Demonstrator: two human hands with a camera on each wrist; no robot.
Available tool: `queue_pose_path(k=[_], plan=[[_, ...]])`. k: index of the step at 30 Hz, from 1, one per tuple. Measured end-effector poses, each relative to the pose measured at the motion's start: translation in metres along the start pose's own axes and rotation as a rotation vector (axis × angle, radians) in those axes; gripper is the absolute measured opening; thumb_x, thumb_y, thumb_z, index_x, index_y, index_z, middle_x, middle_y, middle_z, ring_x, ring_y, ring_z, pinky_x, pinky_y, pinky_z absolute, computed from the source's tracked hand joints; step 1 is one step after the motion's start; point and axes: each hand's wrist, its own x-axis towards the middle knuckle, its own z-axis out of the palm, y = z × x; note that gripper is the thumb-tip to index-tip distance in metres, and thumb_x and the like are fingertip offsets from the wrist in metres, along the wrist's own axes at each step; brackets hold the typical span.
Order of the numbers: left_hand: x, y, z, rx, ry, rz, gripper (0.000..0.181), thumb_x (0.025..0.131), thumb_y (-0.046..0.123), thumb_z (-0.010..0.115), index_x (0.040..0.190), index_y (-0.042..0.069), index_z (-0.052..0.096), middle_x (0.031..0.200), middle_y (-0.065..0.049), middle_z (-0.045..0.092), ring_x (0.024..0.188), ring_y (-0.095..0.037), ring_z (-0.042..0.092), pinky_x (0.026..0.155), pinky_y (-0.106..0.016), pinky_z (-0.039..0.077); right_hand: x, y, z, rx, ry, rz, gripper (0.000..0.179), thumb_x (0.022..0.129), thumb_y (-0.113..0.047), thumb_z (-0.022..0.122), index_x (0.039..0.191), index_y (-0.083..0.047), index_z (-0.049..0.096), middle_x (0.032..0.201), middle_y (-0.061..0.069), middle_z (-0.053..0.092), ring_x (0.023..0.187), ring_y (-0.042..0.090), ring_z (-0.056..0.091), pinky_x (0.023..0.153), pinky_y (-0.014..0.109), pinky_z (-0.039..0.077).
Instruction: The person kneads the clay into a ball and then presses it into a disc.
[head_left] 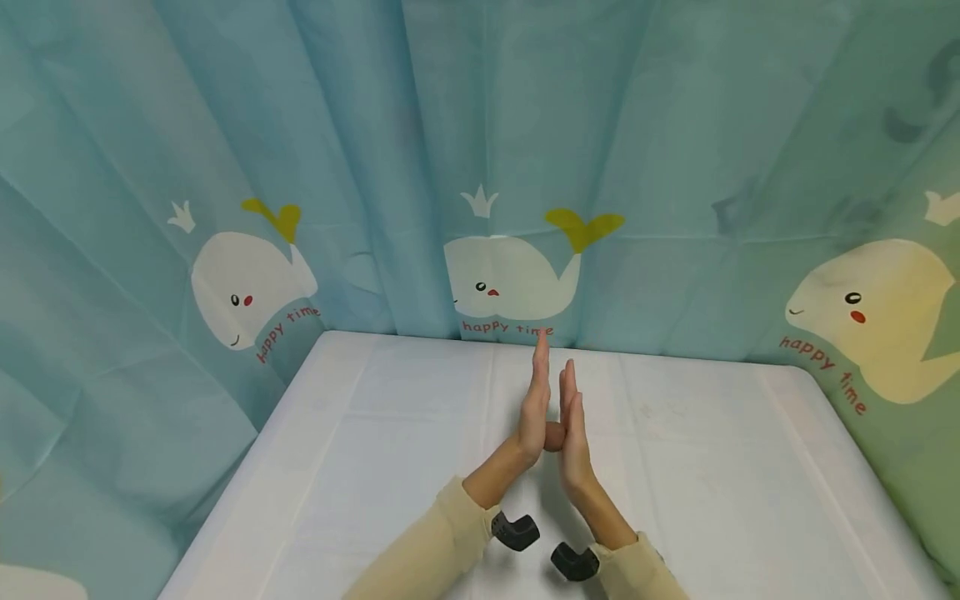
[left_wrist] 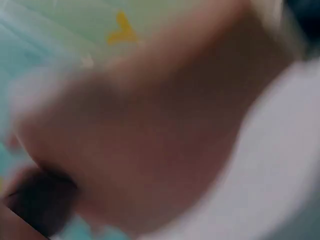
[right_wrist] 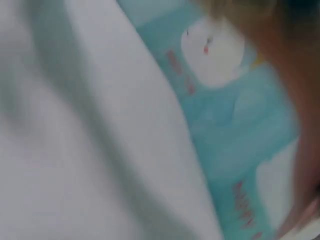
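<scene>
Ball (head_left: 554, 437) sits snug, my straight-fingered left hand (head_left: 533, 412) against its left side, my straight-fingered right hand (head_left: 575, 446) against its right, neither nearer!

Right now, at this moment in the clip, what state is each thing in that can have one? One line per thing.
Left hand: fingers straight, palm turned inward.
Right hand: fingers straight, palm facing the other.
Brown lump: rounded, held between the two palms.
Sleeves: down, covering the forearms to near the wrists.
Black wrist devices: worn, one at each wrist.
Table: white top, faintly creased.
Curtain: hanging in folds behind the table.
</scene>
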Motion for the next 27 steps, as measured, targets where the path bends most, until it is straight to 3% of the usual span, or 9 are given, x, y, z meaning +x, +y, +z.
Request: queue_pose_path(k=[3, 7, 12, 13, 15, 19, 20, 22, 27], plan=[[0.003, -0.011, -0.006, 0.047, 0.027, -0.012, 0.059, 0.112, 0.036, 0.003, 0.166, 0.012, -0.005, 0.173, -0.007, -0.008, 0.157, -0.022, -0.009, 0.124, -0.055, -0.004, -0.008, -0.013, 0.010, -0.015, -0.034, -0.058, 0.059, 0.110, -0.047, 0.002, 0.166, -0.030, -0.002, 0.172, -0.010, -0.004, 0.157, 0.013, -0.008, 0.121, 0.056, -0.005], [-0.007, -0.024, 0.000, 0.049, -0.005, -0.053, 0.058, 0.112, 0.035, 0.002, 0.166, 0.015, -0.004, 0.173, -0.006, -0.006, 0.157, -0.023, -0.006, 0.124, -0.055, 0.001, 0.005, -0.028, 0.005, -0.039, -0.011, -0.098, 0.058, 0.110, -0.051, 0.004, 0.166, -0.034, 0.000, 0.171, -0.013, -0.001, 0.156, 0.010, -0.009, 0.122, 0.054, -0.006], [-0.019, -0.012, 0.010, -0.003, -0.034, -0.076, 0.063, 0.111, 0.046, 0.004, 0.167, 0.019, -0.003, 0.173, -0.002, -0.006, 0.157, -0.021, -0.005, 0.124, -0.054, -0.001, 0.023, -0.013, -0.014, -0.054, 0.038, -0.027, 0.054, 0.111, -0.047, 0.003, 0.164, -0.040, -0.003, 0.171, -0.012, -0.005, 0.152, -0.001, -0.008, 0.123, 0.048, -0.006], [-0.018, -0.007, 0.010, -0.022, -0.027, -0.075, 0.065, 0.111, 0.049, 0.005, 0.167, 0.018, -0.003, 0.173, -0.002, -0.006, 0.158, -0.021, -0.006, 0.124, -0.054, -0.002, 0.022, -0.008, -0.015, -0.053, 0.024, -0.005, 0.054, 0.111, -0.046, 0.002, 0.164, -0.039, -0.004, 0.172, -0.009, -0.006, 0.150, -0.001, 0.015, 0.122, 0.044, 0.011], [-0.012, 0.001, 0.008, -0.055, -0.012, -0.064, 0.069, 0.109, 0.054, 0.005, 0.166, 0.017, -0.002, 0.173, -0.001, -0.005, 0.158, -0.020, -0.006, 0.124, -0.053, -0.003, 0.016, 0.000, -0.012, -0.052, -0.006, 0.027, 0.054, 0.110, -0.044, -0.001, 0.164, -0.038, -0.007, 0.171, -0.006, -0.007, 0.115, 0.003, 0.054, 0.094, 0.041, 0.041], [0.005, 0.003, -0.005, -0.001, 0.015, -0.048, 0.068, 0.108, 0.053, 0.001, 0.166, 0.017, -0.004, 0.173, 0.001, -0.007, 0.157, -0.017, -0.009, 0.124, -0.053, -0.006, -0.002, -0.003, 0.003, -0.039, -0.072, -0.001, 0.056, 0.110, -0.043, -0.002, 0.165, -0.033, -0.007, 0.171, -0.005, -0.006, 0.111, 0.001, 0.057, 0.096, 0.045, 0.041], [0.008, -0.001, -0.008, 0.026, 0.021, -0.041, 0.067, 0.109, 0.051, 0.000, 0.166, 0.017, -0.004, 0.173, 0.001, -0.008, 0.157, -0.017, -0.010, 0.124, -0.053, -0.006, -0.005, -0.007, 0.007, -0.047, -0.075, -0.026, 0.056, 0.111, -0.043, 0.000, 0.165, -0.033, -0.005, 0.171, -0.008, -0.007, 0.136, -0.002, 0.040, 0.115, 0.049, 0.026], [0.008, -0.007, -0.011, 0.100, 0.015, -0.021, 0.064, 0.110, 0.045, -0.001, 0.166, 0.015, -0.005, 0.173, -0.002, -0.008, 0.157, -0.020, -0.010, 0.124, -0.055, -0.005, -0.005, -0.016, 0.011, -0.054, -0.077, -0.078, 0.057, 0.111, -0.045, 0.001, 0.165, -0.032, -0.003, 0.171, -0.011, -0.007, 0.152, -0.002, -0.006, 0.121, 0.056, -0.009], [-0.010, -0.016, 0.001, 0.128, -0.049, -0.013, 0.059, 0.112, 0.038, 0.003, 0.166, 0.015, -0.005, 0.173, -0.004, -0.007, 0.157, -0.023, -0.007, 0.124, -0.055, 0.000, 0.018, -0.026, -0.001, -0.072, -0.016, -0.112, 0.055, 0.110, -0.047, 0.004, 0.164, -0.038, -0.002, 0.171, -0.016, -0.004, 0.155, 0.007, -0.009, 0.123, 0.052, -0.008]])
